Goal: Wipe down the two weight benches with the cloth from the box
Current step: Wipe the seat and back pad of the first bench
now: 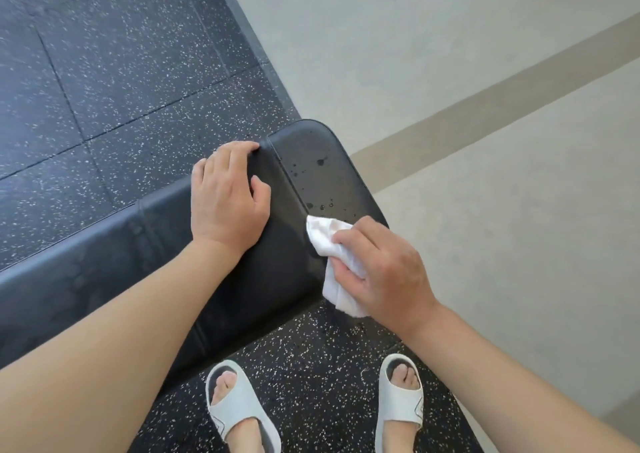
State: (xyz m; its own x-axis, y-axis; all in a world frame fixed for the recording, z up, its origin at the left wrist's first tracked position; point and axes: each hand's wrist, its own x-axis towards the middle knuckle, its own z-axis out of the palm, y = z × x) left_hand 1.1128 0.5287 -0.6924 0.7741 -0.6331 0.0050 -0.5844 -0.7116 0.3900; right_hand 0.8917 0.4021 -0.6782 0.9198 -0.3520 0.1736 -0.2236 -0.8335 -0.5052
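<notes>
- on the end of the bench (242, 279), my right hand (381, 272) pinches the white cloth (332, 255).
- the wet drops (322, 161) lie just past it, up and away from me.
- my left hand (228, 196) rests flat, fingers curled over the far edge.

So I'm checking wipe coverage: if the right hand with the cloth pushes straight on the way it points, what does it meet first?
Probably the droplets on the bench's end pad, just ahead of the white cloth that the right hand grips.
</notes>
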